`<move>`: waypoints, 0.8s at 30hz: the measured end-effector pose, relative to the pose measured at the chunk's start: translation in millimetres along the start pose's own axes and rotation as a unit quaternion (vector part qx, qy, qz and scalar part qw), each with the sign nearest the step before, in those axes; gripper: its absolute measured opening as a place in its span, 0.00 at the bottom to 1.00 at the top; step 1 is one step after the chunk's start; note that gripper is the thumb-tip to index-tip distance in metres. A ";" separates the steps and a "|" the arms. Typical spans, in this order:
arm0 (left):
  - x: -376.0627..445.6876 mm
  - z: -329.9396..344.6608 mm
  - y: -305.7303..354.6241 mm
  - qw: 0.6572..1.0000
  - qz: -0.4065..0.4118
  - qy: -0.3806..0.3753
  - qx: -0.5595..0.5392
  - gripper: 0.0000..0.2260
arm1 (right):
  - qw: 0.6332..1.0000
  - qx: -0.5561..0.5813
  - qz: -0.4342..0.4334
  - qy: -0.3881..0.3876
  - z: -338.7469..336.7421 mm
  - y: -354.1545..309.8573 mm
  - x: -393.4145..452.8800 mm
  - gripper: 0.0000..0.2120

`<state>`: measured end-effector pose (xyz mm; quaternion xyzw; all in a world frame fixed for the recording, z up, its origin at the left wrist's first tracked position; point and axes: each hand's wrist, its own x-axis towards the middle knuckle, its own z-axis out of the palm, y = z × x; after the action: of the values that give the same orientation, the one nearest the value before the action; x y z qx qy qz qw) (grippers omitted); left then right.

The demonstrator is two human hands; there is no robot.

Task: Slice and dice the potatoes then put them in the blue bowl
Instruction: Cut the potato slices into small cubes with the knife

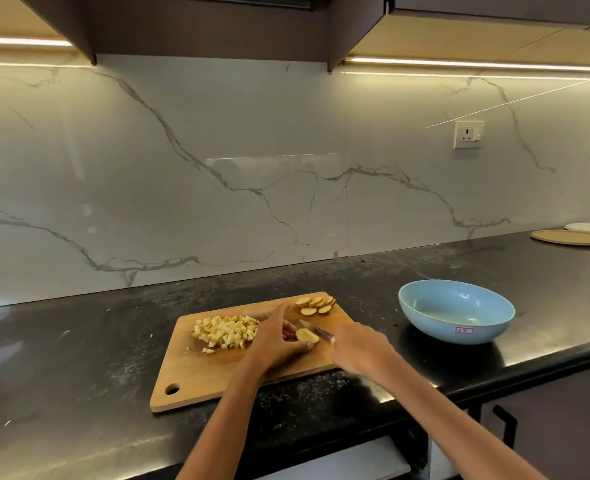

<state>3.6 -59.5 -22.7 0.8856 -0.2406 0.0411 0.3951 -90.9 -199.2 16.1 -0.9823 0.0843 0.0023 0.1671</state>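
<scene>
Fingers [288, 329] around potato [307, 336] mid-board.

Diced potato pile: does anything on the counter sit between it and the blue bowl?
Yes. Between the diced potato pile and the blue bowl are the left hand holding a potato slice, the right hand gripping the knife, and farther back uncut slices.

Knife handle [331, 338] is buried in the right hand [359, 348], and the bowl's label [463, 330] is too tiny to read.
</scene>
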 end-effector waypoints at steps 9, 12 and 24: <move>-0.1 -0.6 2.4 1.000 -0.003 0.008 0.001 0.38 | 0.999 -0.049 -0.019 -0.002 -3.2 -7.9 -1.5 0.14; 0.7 -0.7 2.1 1.000 -0.008 0.006 -0.004 0.38 | 0.999 -0.044 -0.018 -0.005 -4.3 -9.1 -1.3 0.14; 2.2 -0.6 1.4 1.000 -0.007 0.004 0.002 0.37 | 0.999 -0.040 -0.009 -0.013 -3.5 -11.7 0.6 0.13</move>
<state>4.9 -60.8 -20.8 0.8880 -0.2325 0.0429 0.3943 -88.4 -189.6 23.2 -0.9889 0.0731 0.0166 0.1285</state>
